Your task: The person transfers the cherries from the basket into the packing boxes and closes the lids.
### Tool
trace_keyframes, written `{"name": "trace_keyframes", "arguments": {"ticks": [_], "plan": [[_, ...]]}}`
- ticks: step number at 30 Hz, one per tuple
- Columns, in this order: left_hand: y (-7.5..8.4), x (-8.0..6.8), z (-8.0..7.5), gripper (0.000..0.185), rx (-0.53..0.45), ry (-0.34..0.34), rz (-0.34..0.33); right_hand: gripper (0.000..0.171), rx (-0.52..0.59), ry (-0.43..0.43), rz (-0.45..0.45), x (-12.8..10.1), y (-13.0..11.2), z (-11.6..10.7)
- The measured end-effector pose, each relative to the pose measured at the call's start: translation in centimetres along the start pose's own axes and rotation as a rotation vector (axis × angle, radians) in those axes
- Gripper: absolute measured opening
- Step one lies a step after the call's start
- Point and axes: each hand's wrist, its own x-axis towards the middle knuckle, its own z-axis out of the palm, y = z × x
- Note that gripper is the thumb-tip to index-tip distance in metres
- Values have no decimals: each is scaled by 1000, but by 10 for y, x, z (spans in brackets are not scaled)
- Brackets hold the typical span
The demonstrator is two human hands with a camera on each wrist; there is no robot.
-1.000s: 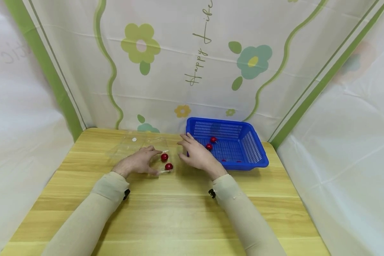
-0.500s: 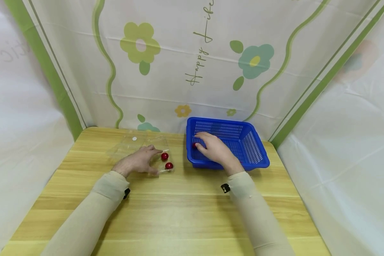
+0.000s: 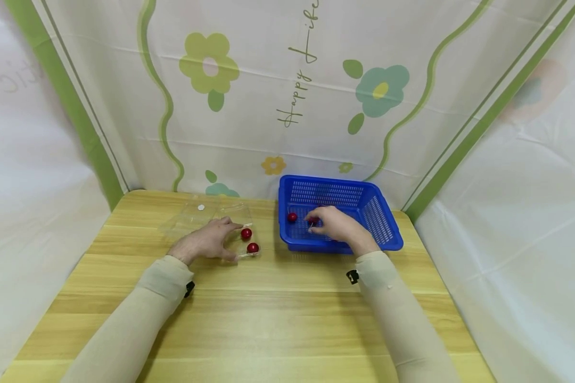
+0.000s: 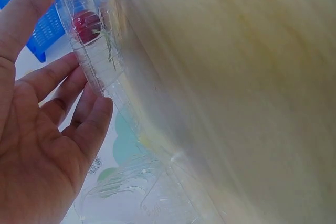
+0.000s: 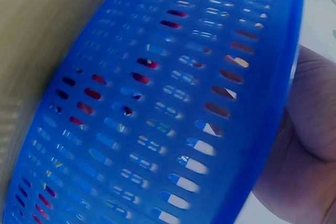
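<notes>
In the head view, my left hand (image 3: 207,240) holds a clear plastic box (image 3: 247,255) on the table, thumb at the near side and fingers at the far side. Two red cherries, a far cherry (image 3: 246,234) and a near cherry (image 3: 253,248), lie in it. The left wrist view shows a cherry (image 4: 86,26) with a green stem through the plastic. My right hand (image 3: 334,223) reaches into the blue basket (image 3: 388,247) and pinches a cherry (image 3: 312,219), partly covered by the fingers. Another cherry (image 3: 292,217) lies by the basket's left wall.
The clear open lid (image 3: 187,218) lies left of the box, with a small white round spot (image 3: 201,207) near its back. More red shows through the slots of the basket wall (image 5: 157,87). A printed curtain (image 3: 249,122) stands behind the wooden table (image 3: 278,330).
My right hand has moved right from between box and basket, into the basket, then on to a cherry farther from the left wall. My left hand has stayed in place on the box.
</notes>
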Motion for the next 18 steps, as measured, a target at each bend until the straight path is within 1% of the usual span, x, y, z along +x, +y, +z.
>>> {"name": "trace_keyframes", "arguments": {"ticks": [3,8,18], "plan": [[-1,1,0,98,4,0,4,36,3,-59,-12,3,5,3],[-2,0,1,98,-1,-5,2,34,25,-140,-3,9,7,7],[-3,1,0,98,4,-6,1,31,41,-226,-20,22,3,13]]}}
